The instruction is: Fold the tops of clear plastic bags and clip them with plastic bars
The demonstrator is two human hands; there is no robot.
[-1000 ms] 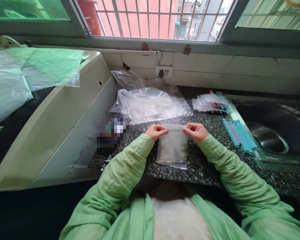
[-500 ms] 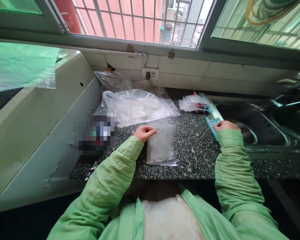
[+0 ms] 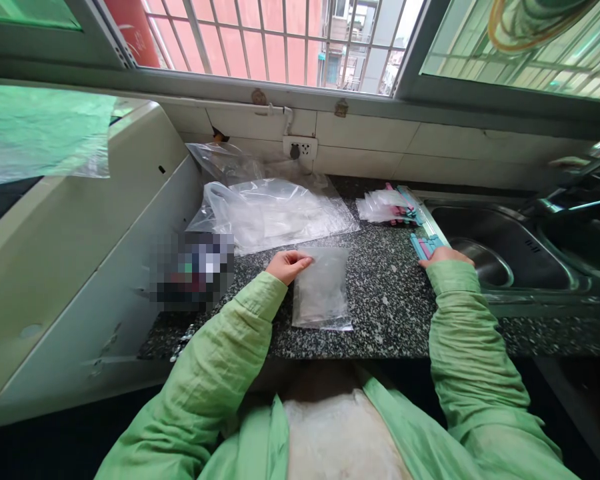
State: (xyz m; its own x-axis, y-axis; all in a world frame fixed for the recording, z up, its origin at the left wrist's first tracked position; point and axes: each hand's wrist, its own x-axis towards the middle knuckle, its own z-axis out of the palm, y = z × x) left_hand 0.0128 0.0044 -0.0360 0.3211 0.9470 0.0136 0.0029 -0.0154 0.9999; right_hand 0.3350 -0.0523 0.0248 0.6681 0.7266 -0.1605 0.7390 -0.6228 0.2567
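A small clear plastic zip bag [image 3: 322,288] lies flat and empty on the speckled dark granite counter [image 3: 390,313]. The left hand [image 3: 288,265] pinches its top-left corner. The right hand [image 3: 445,255] rests on the blue and pink plastic strips [image 3: 425,244]; its grip is hidden. No writing is legible.

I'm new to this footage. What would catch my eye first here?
The green-sleeved arms: the left hand pins a small clear bag flat on the speckled counter. The right hand rests on blue and pink strips beside the steel sink.
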